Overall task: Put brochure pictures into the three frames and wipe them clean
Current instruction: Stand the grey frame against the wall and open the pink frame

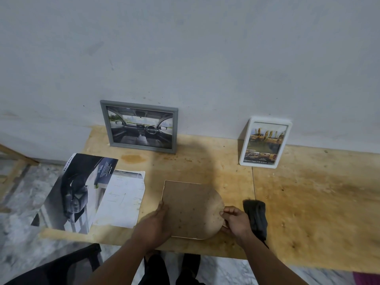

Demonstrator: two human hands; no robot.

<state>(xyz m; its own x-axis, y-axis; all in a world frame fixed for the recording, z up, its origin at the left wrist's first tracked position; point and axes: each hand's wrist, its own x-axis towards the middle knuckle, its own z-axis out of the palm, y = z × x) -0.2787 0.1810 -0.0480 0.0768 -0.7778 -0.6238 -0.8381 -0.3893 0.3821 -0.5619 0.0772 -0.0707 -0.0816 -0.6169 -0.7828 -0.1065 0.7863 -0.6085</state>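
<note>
I can't see the third frame's front: it lies back-up near the table's front edge. L hand lies flat on its left side, fingers straight; R hand pinches its rounded right edge. Grey frame and white frame, both at the back edge against the wall, hold car pics. Brochure overhangs the left edge.

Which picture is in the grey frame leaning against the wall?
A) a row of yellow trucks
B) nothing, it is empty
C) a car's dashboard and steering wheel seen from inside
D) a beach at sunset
C: the grey frame standing against the wall shows a car interior with a steering wheel and windscreen; the yellowish vehicles are in the white frame to its right.
</note>
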